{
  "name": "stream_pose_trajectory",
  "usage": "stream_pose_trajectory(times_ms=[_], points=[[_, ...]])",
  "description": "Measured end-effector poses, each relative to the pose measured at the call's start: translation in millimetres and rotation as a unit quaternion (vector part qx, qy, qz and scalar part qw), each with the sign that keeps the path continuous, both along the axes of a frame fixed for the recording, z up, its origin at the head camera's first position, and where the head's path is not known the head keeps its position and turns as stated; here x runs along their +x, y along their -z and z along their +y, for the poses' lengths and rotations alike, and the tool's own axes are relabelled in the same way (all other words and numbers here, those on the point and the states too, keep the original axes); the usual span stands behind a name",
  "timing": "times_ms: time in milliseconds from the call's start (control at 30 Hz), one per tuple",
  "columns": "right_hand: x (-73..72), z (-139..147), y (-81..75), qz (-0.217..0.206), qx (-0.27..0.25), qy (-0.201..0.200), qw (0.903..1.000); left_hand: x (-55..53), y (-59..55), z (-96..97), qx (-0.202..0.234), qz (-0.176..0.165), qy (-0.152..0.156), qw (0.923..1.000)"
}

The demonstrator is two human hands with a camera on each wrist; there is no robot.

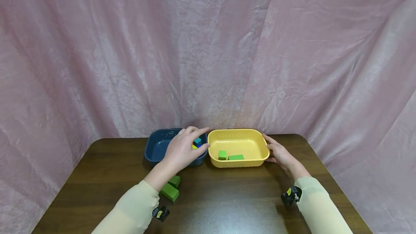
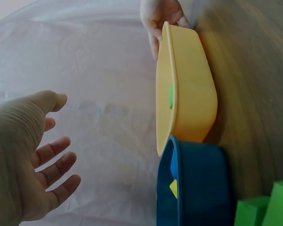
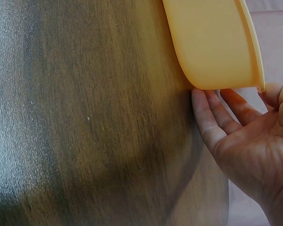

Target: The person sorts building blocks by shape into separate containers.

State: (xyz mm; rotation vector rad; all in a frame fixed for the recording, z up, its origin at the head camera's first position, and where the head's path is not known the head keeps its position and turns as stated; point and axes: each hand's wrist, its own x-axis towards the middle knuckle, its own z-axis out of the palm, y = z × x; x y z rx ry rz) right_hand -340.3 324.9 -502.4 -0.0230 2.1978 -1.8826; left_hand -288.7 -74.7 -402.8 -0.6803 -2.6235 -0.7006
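My left hand [image 1: 183, 147] hovers over the right part of the dark blue bin [image 1: 155, 147], its fingers apart and holding nothing in the left wrist view. Partly hidden beneath it in the bin are a teal block [image 1: 197, 141] and bits of yellow and blue. Beside that bin stands a yellow bin [image 1: 238, 163], with a green cube [image 1: 222, 155] and a longer green block [image 1: 236, 157] lying inside. My right hand [image 3: 254, 146] touches the yellow bin's right end, fingers nearly straight against the wall and thumb at the rim.
Two green blocks [image 1: 169, 191] lie on the brown wooden table [image 1: 221, 198] by my left forearm, partly covered by it. A pink curtain [image 1: 208, 53] hangs directly behind the bins. A small wrist camera [image 1: 290, 195] is strapped to my right sleeve.
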Motion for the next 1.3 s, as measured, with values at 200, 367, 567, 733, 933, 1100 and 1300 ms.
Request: stream_pose_trajectory(times_ms=[200, 367, 567, 733, 933, 1100, 1300], points=[[0.6, -3, -0.7, -0.001, 0.004, -0.003, 1.0, 8.7, 6.5, -17.5, -0.007, 0.0, 0.005, 1.0], [0.4, -3, -0.3, -0.005, 0.002, -0.004, 1.0, 16.1, 14.8, -35.9, -0.018, 0.012, 0.02, 0.9996], [0.0, -3, -0.6, -0.007, 0.005, 0.0, 1.0, 22.1, 21.8, -57.9, -0.039, 0.009, 0.02, 0.999], [0.5, -2, -0.6, -0.005, 0.009, -0.002, 0.9999, 26.4, 25.3, -71.9, -0.057, 0.002, 0.021, 0.9981], [0.7, -3, 0.0, -0.007, 0.003, -0.006, 1.0, 33.4, 33.2, -87.2, -0.086, -0.012, 0.032, 0.9957], [1.1, -4, -0.7, -0.008, 0.005, -0.006, 0.9999, 39.1, 43.7, -100.6, -0.11, -0.033, 0.041, 0.9925], [1.0, -4, -1.6, -0.007, 0.008, -0.001, 0.9999, 43.5, 57.2, -116.7, -0.109, -0.071, 0.061, 0.9896]])
